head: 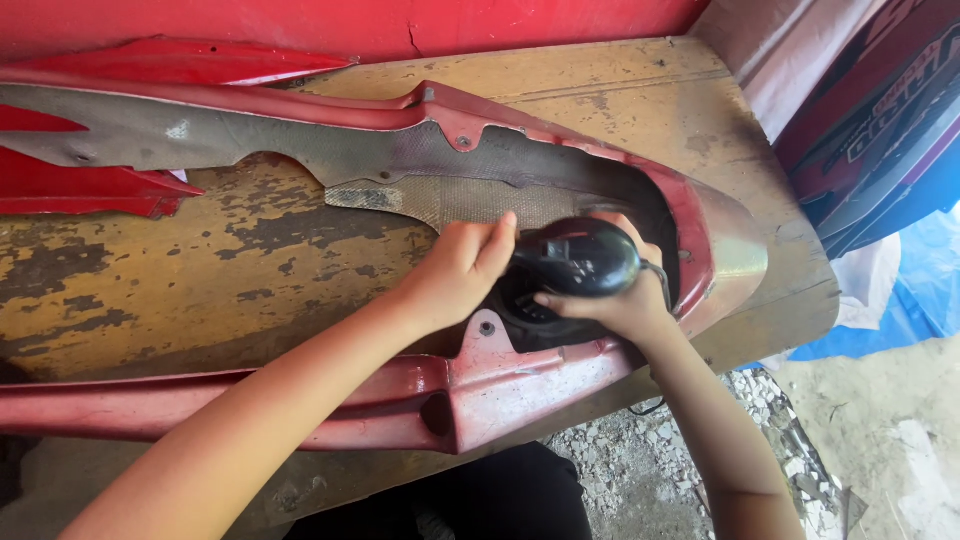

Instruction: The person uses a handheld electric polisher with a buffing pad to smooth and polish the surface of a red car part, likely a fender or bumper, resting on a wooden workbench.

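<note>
Right hand [620,300]: I clamp the black power tool [578,258], steadying it inside the red fairing shell [500,385].
Left hand [462,268]: my fingers close on the tool's front, guiding it.
Workbench [200,270]: supports shell beneath.

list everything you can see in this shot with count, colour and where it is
power tool: 1, black, rounded body, inside the rear hollow of the big panel, held by both hands
big body panel: 1, red outside, grey woven inside, lying open side up across the bench
smaller panel pieces: about 2, red, top left, at the far edge of the bench
workbench: 1, worn yellow-brown wood with dark patches, under the panels
printed panel: 1, dark red and blue, leaning at right
sheet: 1, blue, on the ground at right
rubble: many bits, grey, on the ground below the bench edge
left hand: 1, bare, on the tool's left end
right hand: 1, bare, wrapped under the tool
</note>
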